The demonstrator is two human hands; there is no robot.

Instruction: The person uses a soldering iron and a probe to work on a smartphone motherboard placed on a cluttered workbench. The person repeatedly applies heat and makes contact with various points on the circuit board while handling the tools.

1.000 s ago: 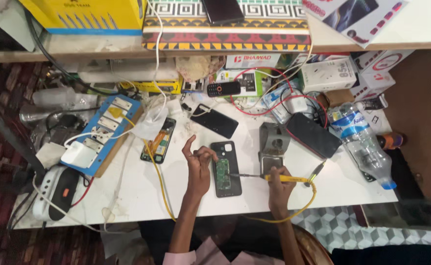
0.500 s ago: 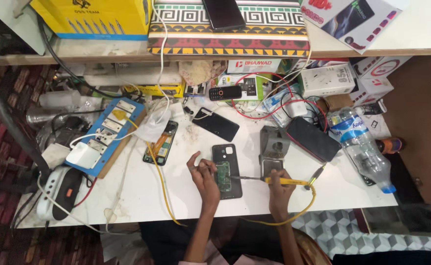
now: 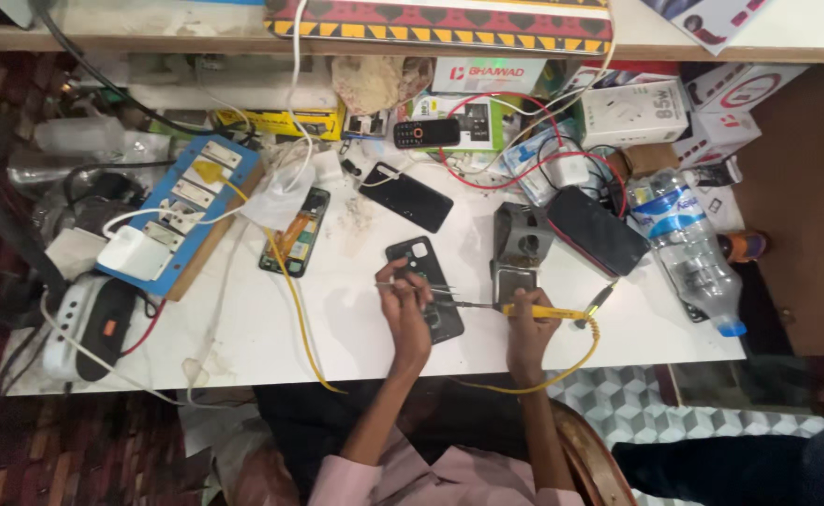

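Steadying the opened phone [image 3: 423, 289] on the white table [image 3: 243, 328], I have my left hand [image 3: 404, 305] pinched shut on thin tweezers [image 3: 412, 286] over its board and my right hand [image 3: 527, 323] closed around a yellow-handled soldering iron [image 3: 524, 307], tip aimed left at the phone. To work cleanly I'd judge small, braced touches best. The phone lies flat, long axis running away from me, camera end farthest.

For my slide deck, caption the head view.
Left hand tweezers and right hand yellow soldering iron over opened phone.
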